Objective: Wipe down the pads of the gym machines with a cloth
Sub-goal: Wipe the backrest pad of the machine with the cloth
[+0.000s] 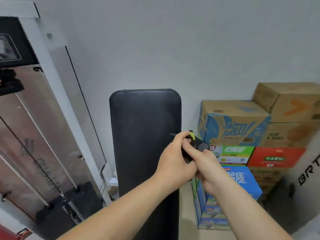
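Observation:
A tall black back pad (pixel 143 135) of a gym machine stands upright in front of me, leaning toward the white wall. At its right edge both my hands meet on a small dark object with a yellow-green patch (pixel 191 135); whether it is a cloth or a handle I cannot tell. My left hand (pixel 174 158) grips it from the left with curled fingers. My right hand (pixel 207 167) holds its lower right part, fingers wrapped around it. Much of the object is hidden by my fingers.
A weight-stack tower (pixel 52 135) with cables, guide rods and black plates (pixel 72 201) stands at the left. Stacked cardboard and coloured boxes (pixel 242 129) fill the right corner. A white machine panel with black letters (pixel 308 174) is at the far right.

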Tool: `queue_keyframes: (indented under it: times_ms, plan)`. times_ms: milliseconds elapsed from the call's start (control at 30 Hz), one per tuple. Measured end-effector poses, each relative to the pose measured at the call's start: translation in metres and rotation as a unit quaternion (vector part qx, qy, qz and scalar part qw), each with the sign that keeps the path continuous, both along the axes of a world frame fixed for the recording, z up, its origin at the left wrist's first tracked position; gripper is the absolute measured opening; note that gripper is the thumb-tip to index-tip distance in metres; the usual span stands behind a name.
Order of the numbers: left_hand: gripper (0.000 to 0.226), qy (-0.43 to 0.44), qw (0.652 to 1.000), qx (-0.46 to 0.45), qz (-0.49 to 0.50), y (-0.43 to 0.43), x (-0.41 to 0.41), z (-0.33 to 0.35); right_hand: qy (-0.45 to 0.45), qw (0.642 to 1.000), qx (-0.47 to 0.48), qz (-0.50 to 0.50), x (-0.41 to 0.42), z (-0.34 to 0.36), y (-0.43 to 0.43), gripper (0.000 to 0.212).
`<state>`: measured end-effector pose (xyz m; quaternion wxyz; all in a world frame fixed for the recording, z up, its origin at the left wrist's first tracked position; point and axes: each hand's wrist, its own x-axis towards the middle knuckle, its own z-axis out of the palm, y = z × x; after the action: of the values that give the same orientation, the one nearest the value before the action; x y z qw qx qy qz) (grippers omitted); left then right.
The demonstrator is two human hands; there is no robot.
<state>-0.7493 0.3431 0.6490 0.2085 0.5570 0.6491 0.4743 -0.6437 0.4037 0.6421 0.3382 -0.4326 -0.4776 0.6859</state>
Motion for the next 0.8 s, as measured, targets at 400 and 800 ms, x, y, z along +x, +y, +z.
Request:
queue_keyframes:
  times_ms: [400,800]
  plan:
    - [0.089,0.563,0.809,-0.084,0.144,0.078,-0.099,0.022,0.065,0.981,0.124,-0.131,-0.032,0.053,0.100,0.040]
    - [0.091,0.598,0.780,-0.071,0.171,0.091,-0.115,-0.009,-0.174,0.982,0.069,-0.015,-0.058,-0.031,0.137,0.019]
